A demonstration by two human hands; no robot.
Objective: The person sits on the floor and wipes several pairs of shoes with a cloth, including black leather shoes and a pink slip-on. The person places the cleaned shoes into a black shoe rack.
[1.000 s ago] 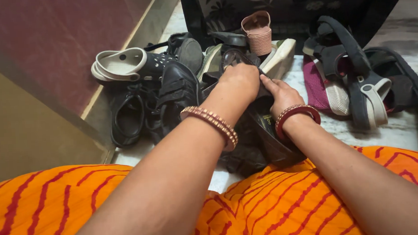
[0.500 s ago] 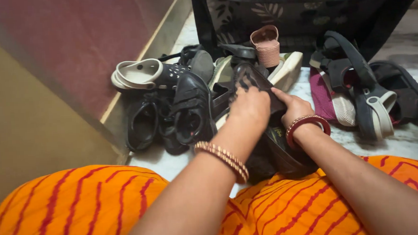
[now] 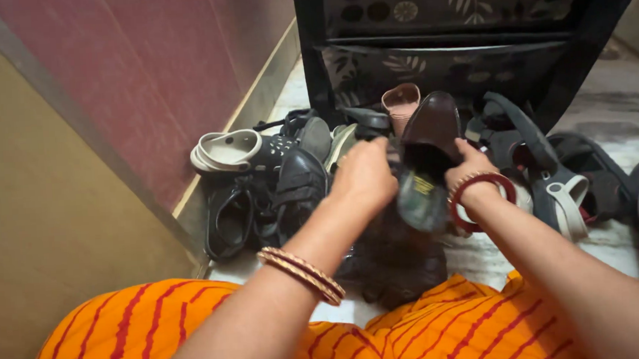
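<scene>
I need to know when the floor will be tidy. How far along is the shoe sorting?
Nothing looks put away yet: the rack shows no shoes on its shelves. In hand: both the left hand and right hand hold a dark brown shoe lifted off the pile. Left: clogs, black shoes and sandals lie on the floor.

I've got the dark brown shoe (image 3: 426, 152) lifted now, off the pile and tipped toe-up in front of the black rack (image 3: 465, 41); my right hand (image 3: 468, 168) has slid beneath it, my left hand (image 3: 365, 177) moved up alongside.
</scene>
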